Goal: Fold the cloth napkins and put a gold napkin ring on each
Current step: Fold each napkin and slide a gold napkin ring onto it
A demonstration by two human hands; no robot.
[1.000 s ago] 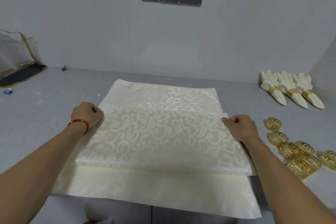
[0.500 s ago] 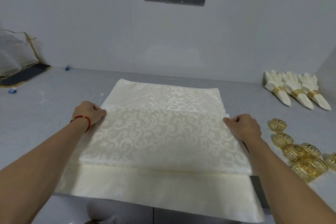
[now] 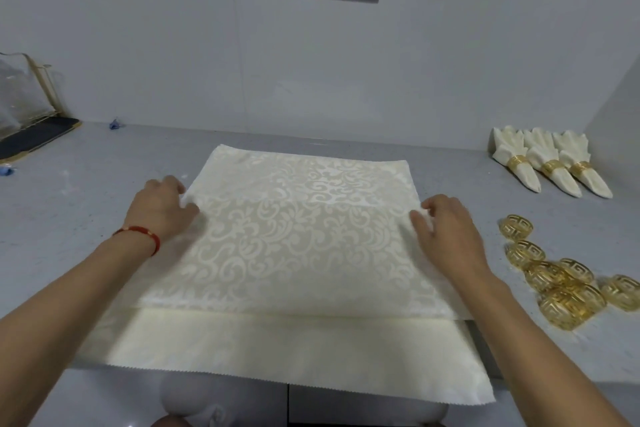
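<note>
With the cream napkin [image 3: 298,236] flat on the counter [image 3: 69,204], long axis left-right, left hand [image 3: 161,206] and right hand [image 3: 446,229] each pinch an end of the folded flap's edge, so the next fold likely runs near-far; spare gold rings [image 3: 561,277] lie right

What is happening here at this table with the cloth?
A person is folding a cream patterned cloth napkin spread on the grey table. The left hand and the right hand each pinch a side edge of its folded upper layer. At the far right lie three finished folded napkins with gold rings, and nearer, a heap of loose gold napkin rings waits. This napkin has no ring yet.
</note>
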